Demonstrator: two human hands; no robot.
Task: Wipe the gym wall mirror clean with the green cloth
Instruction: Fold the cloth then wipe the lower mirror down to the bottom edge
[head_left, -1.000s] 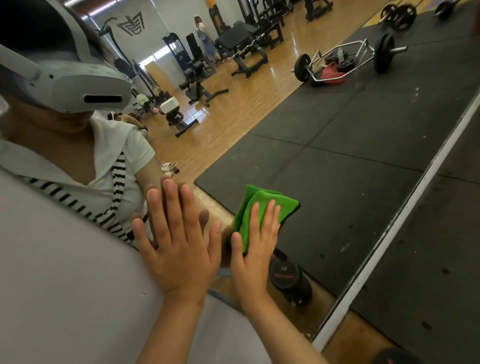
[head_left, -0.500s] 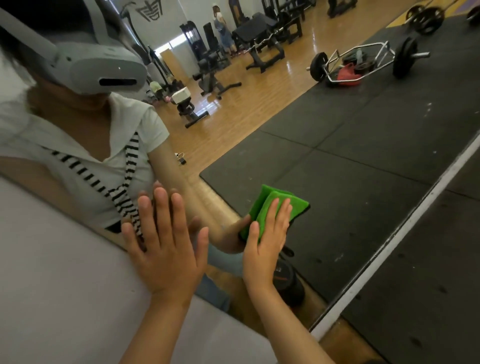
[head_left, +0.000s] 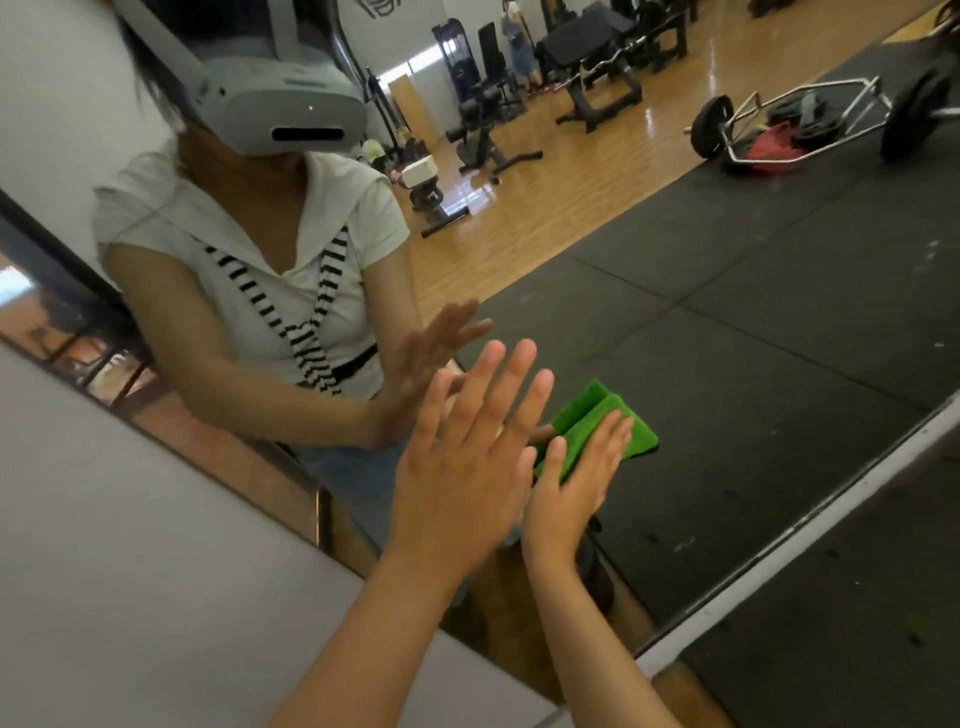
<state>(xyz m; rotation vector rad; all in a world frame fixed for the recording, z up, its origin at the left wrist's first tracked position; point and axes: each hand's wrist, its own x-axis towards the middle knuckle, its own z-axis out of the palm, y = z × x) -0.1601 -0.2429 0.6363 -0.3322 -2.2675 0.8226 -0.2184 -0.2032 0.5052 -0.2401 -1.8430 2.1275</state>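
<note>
The wall mirror (head_left: 727, 364) fills most of the head view and reflects me and the gym behind. A folded green cloth (head_left: 636, 434) lies flat against the glass low in the middle. My right hand (head_left: 576, 493) presses it to the mirror with straight fingers. My left hand (head_left: 467, 457) is held up beside it, fingers straight and spread, off the glass; its reflection shows a gap.
The mirror's white bottom frame (head_left: 831, 519) runs diagonally at the right, with black rubber floor (head_left: 857, 649) beyond it. A pale wall panel (head_left: 130, 571) borders the mirror at the lower left. A dark dumbbell (head_left: 597, 566) sits at the mirror's foot. Reflected benches and a loaded bar stand farther back.
My left hand has lifted off the mirror and shifted right, close to my right hand. My right hand keeps pressing the cloth. The view has swung left and up.
</note>
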